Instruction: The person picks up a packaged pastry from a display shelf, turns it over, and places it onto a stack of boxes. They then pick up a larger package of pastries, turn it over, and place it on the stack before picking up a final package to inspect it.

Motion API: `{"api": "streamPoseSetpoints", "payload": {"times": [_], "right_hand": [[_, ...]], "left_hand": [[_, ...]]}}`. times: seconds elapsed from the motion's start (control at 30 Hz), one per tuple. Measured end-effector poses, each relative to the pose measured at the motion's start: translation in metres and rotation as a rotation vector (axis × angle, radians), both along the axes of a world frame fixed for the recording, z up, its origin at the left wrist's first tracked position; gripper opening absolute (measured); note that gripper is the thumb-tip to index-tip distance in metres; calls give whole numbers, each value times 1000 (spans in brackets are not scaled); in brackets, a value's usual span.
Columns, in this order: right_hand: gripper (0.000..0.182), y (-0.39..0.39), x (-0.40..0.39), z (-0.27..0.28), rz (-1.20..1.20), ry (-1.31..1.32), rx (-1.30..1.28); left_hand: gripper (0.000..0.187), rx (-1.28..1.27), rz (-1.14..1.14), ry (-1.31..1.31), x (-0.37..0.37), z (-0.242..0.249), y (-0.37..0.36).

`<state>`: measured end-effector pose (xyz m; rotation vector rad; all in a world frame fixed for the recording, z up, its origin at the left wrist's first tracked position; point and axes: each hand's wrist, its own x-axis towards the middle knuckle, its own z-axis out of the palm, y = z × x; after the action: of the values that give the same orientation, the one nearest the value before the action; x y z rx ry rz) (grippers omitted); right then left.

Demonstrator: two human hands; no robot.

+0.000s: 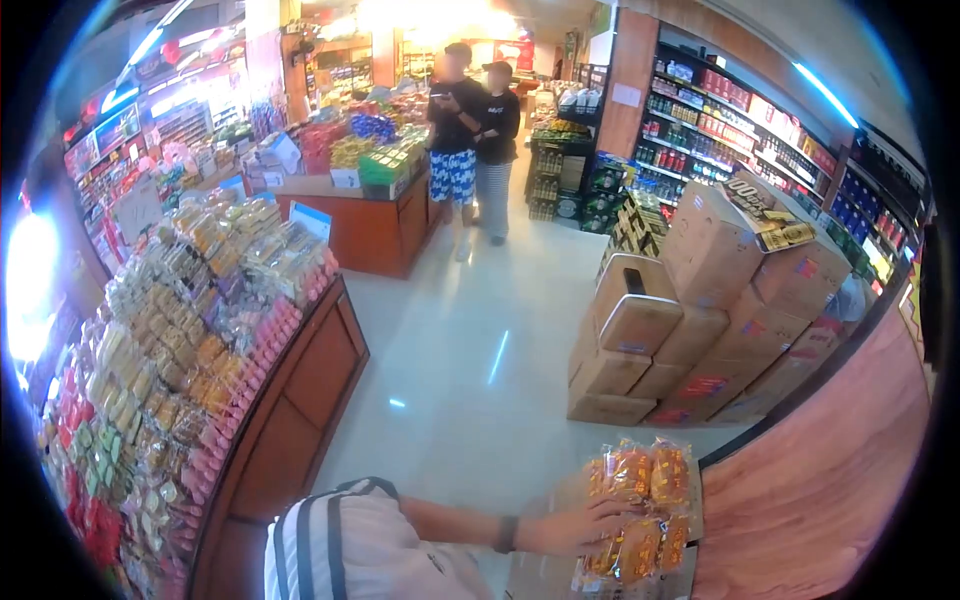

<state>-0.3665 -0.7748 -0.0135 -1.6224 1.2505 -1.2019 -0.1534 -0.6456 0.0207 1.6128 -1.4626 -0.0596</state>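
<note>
My left hand [578, 526] comes in from the lower left, with a dark band [507, 534] on the wrist and a white striped sleeve [335, 545] behind it. Its fingers are stretched out over clear plastic packets [640, 548] of orange-brown food with yellow and red print, touching them from the left side. More such packets [668, 472] lie just beyond the fingers. The packets rest on a cardboard box [545, 575]. Whether the fingertips grip one packet is hard to make out. My right hand is out of view.
Stacked cartons [715, 335] stand ahead on the right, near a pinkish wood-grain surface [820, 470]. On the left, a display counter [300, 380] carries heaped packaged snacks [190, 340]. Two people [472, 135] stand in the aisle beside another counter [370, 235]. Drink shelves [700, 130] line the right.
</note>
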Motion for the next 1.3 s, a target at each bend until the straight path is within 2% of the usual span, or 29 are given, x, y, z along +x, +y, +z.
{"api": "streamPoseSetpoints", "payload": {"times": [0.1,0.2,0.3,0.37,0.47,0.57,0.67,0.7,0.87,1.0,1.3], "right_hand": [[35,8,15,21,47,-88,-154],[33,37,34,43,91,-183,-293],[30,103,87,68,470,-89,-351],[30,145,114,69,718,-24,-392],[35,189,154,19,1143,16,195],[29,270,163,50,1386,90,137],[35,332,170,63,1523,233,112],[27,357,171,66,1513,184,169],[28,457,178,44,1797,112,259],[29,522,180,58,2036,164,299],[32,633,213,45,2323,260,237]], "left_hand": [[50,37,96,77,2,1,42],[49,62,275,73,12,2,101],[48,98,567,204,11,22,178],[45,12,684,143,10,20,235],[41,-26,932,137,-10,38,323],[37,-72,1190,162,-41,27,396],[35,-98,1374,183,-75,23,457],[35,-99,1415,187,-88,24,474],[32,-131,1658,228,-141,5,542],[33,-249,1824,247,-168,3,580],[27,-326,2094,321,-184,-24,639]]}}
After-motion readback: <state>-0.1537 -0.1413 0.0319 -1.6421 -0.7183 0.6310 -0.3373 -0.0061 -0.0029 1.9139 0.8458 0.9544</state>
